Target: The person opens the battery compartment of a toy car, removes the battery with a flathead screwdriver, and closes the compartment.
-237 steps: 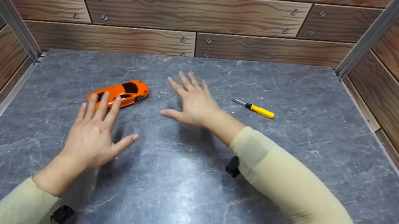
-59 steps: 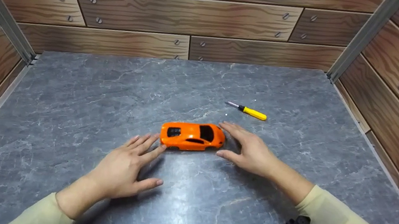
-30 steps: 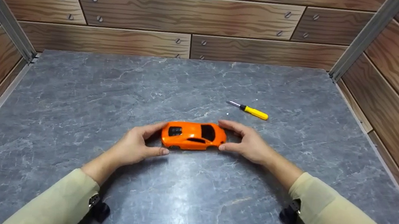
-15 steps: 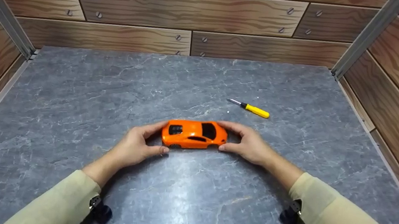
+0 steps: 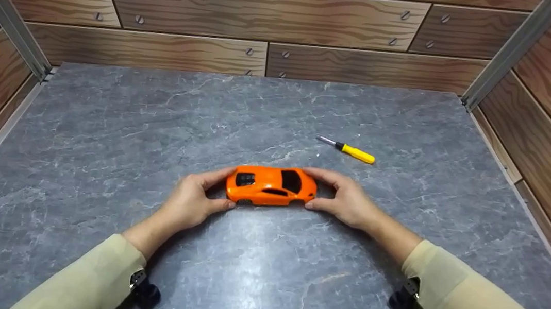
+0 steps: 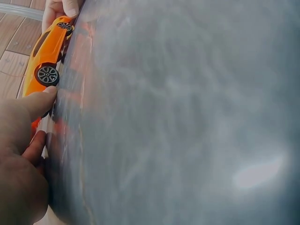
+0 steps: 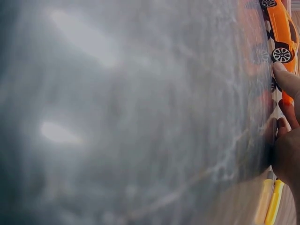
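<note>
An orange toy car (image 5: 267,183) stands on its wheels on the grey table, its black windshield toward the right. My left hand (image 5: 191,199) grips the car's rear end, thumb on the near side and fingers on the far side. At the front end, my right hand (image 5: 350,202) holds it the same way. The left wrist view shows the car's side (image 6: 44,56) with the left thumb by a wheel; in the right wrist view the other thumb touches beside a wheel of the car (image 7: 281,28). Fingertips behind the car are partly hidden.
A screwdriver (image 5: 357,153) with a yellow handle lies behind my right hand, its metal tip pointing left. Wood-patterned walls (image 5: 265,16) with metal corner posts border the grey marbled table (image 5: 156,110) at the back and sides.
The car was at the back left earlier and now stands at the middle between my hands. My left hand went from spread fingers to gripping its rear; my right hand came to grip its front.
</note>
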